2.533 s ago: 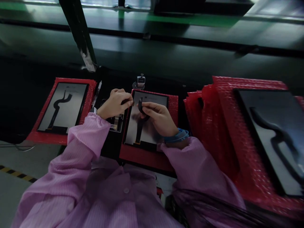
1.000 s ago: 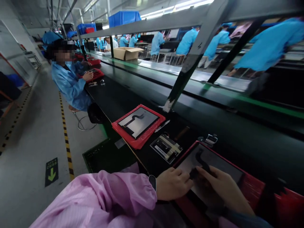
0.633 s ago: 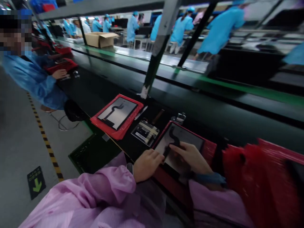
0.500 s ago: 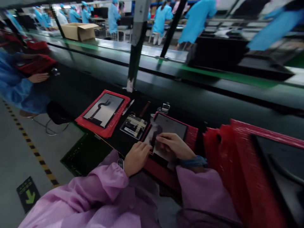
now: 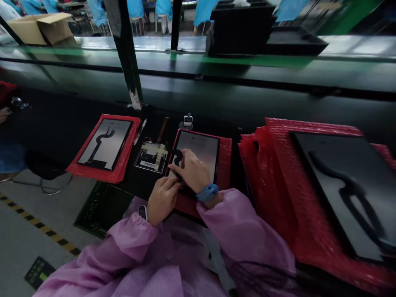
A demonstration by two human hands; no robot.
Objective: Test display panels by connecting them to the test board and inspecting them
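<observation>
A grey-backed display panel [image 5: 200,145] lies on a red bubble-wrap sleeve [image 5: 224,159] in front of me. A black flex cable [image 5: 177,156] curves up from its left side. My right hand [image 5: 195,171], with a blue band at the wrist, rests over the panel, its thumb and fingers closed around the cable. My left hand [image 5: 163,199] is at the panel's lower left edge, fingers pressed together on it; the fingertips are partly hidden. Just left lies a small circuit-board assembly [image 5: 151,157] with yellowish tape and a white label.
Another display panel [image 5: 107,142] with a cable lies on red wrap to the left. At right, a stack of red sleeves [image 5: 272,181] carries a dark panel [image 5: 343,185]. A metal tally counter [image 5: 187,121], a white pen [image 5: 140,130] and a post [image 5: 125,53] stand or lie beyond.
The view has swung right, so the scene sits further left. My right hand has shifted from a raised pinch to lying lower over the panel and cable. My left hand stays at the edge.
</observation>
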